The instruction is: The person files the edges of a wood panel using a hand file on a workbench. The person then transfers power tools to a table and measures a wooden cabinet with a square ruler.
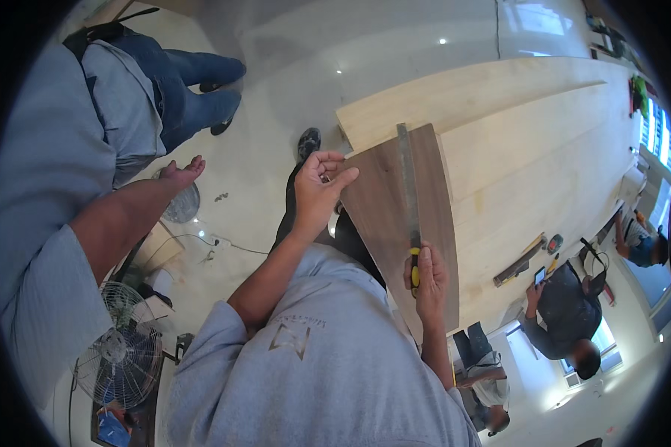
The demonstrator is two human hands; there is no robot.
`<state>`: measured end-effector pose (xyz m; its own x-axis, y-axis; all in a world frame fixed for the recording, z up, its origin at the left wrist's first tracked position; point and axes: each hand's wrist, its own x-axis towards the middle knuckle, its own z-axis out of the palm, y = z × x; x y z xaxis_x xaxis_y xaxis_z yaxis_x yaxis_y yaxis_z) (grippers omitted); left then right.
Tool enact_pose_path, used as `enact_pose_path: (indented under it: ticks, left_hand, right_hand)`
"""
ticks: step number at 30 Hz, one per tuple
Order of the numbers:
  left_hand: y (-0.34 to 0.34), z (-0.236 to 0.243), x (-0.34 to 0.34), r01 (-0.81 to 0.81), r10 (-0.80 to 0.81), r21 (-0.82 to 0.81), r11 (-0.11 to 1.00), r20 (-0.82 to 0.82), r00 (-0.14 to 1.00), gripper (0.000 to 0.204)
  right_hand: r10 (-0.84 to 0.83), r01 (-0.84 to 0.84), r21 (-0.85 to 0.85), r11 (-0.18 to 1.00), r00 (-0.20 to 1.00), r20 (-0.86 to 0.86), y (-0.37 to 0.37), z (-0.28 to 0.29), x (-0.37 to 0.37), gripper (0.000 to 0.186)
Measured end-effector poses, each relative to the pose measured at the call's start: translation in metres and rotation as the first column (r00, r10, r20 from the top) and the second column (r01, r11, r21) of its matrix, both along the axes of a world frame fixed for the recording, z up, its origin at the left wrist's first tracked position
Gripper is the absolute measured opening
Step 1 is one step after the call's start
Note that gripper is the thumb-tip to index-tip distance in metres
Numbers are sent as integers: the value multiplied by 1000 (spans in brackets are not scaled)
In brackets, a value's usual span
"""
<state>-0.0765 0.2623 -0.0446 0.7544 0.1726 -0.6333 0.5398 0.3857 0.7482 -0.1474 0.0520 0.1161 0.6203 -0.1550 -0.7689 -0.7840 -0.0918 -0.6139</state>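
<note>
A brown wood-grain board [376, 194] lies slanted in front of me, its right edge along a pale plywood bench. My left hand [320, 190] is at the board's far left corner, the thumb over its face and the fingers curled around the edge; the fingertips are partly hidden. Lengthwise on the board rests a flat metal file [408, 175] with a yellow and black handle. My right hand [431, 281] is closed around that handle, nearer to my body.
The pale plywood bench [522, 167] extends right, carrying hand tools [520, 261] and a small tape measure [555, 243]. A person [138, 89] stands close on my left, one hand held out. Another person [570, 305] holds a phone. A wire-cage fan [118, 346] stands lower left.
</note>
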Motion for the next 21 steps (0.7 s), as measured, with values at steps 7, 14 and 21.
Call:
enact_pose_path:
  ticks: [7, 14, 21]
  left_hand:
    - [2, -7, -2, 48, -48, 53, 997, 1, 999, 27]
    - [11, -4, 0, 120, -119, 16, 993, -51, 992, 21]
    - [13, 2, 0, 61, -62, -36, 997, -25, 998, 19]
  right_hand:
    - [13, -20, 63, 998, 993, 119, 12, 19, 24, 21]
    - [361, -349, -279, 894, 933, -11, 29, 21, 33, 28]
    - [437, -426, -355, 832, 898, -54, 38, 43, 53, 39]
